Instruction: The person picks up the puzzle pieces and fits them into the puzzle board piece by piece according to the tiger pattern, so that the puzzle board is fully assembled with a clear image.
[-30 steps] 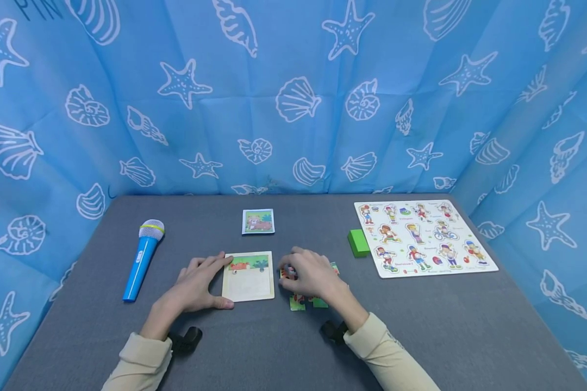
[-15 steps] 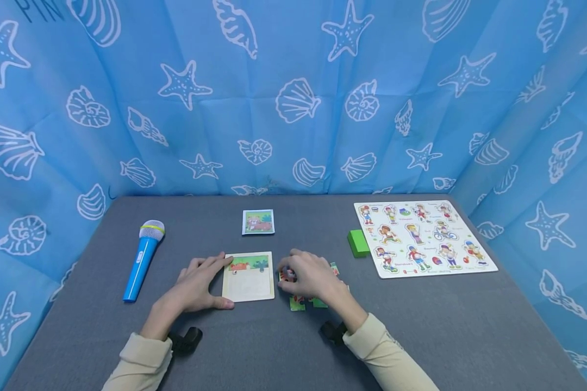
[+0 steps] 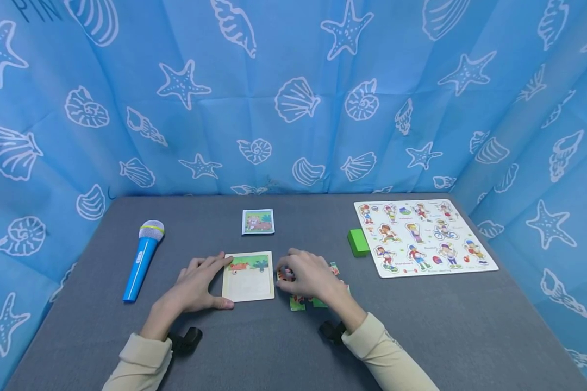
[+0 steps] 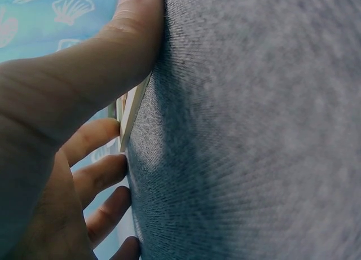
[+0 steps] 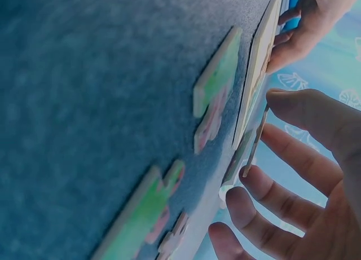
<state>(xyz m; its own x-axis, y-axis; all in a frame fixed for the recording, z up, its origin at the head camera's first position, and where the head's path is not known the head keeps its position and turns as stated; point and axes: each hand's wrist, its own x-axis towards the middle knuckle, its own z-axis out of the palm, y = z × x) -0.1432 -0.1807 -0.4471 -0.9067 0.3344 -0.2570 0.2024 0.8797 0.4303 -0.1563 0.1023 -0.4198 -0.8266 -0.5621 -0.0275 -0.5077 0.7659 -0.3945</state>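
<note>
My left hand [image 3: 195,285] rests at the left side of a square puzzle tray [image 3: 249,286], fingers spread, index fingertip on its upper left corner and thumb by the lower left. A strip of green and orange picture pieces [image 3: 248,264] fills the tray's top; below it the board is bare. Just right of the tray, my right hand [image 3: 309,274] pinches a thin puzzle piece [image 5: 256,141] between thumb and fingertips, tilted above the table. Several green and red jigsaw pieces [image 5: 220,74] lie on the cloth beneath that hand, partly hidden by it in the head view.
Behind the tray lies a small picture card [image 3: 258,221]. A blue toy microphone [image 3: 142,266] lies at the left. A green block [image 3: 358,243] touches a white board of sports figures [image 3: 423,239] at the right. A blue shell-print curtain [image 3: 293,136] closes off the back.
My right hand has shifted very slightly left toward the tray, with the puzzle piece between its fingers. The left hand and the tray have stayed in place.
</note>
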